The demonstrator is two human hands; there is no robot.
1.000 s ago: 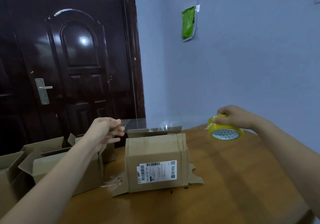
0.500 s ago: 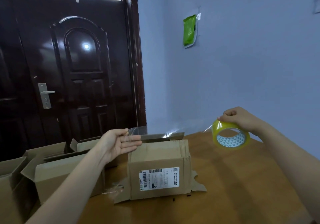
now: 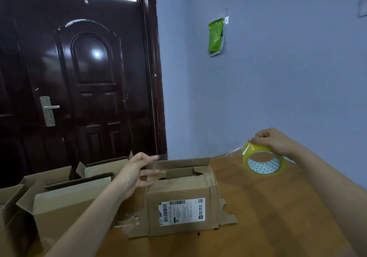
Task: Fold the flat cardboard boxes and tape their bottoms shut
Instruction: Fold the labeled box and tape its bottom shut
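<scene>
A small cardboard box [image 3: 179,209] with a white shipping label stands on the wooden table [image 3: 278,217], its upper flaps partly apart with a gap between them. My left hand [image 3: 139,172] is at the box's upper left edge, fingers pinching the free end of a clear tape strip [image 3: 232,153]. The strip stretches over the box to a yellow tape roll [image 3: 263,162], which my right hand [image 3: 276,141] holds in the air to the right of the box.
Several folded cardboard boxes [image 3: 65,203] with open flaps stand at the left of the table. A dark door [image 3: 79,78] with a metal handle is behind them. A blue wall with a green packet [image 3: 215,35] stuck on it is to the right.
My left hand opened, came down to the box's top left edge and took the tape end. My right hand tilted the roll upright and drew it further right, stretching the tape.
</scene>
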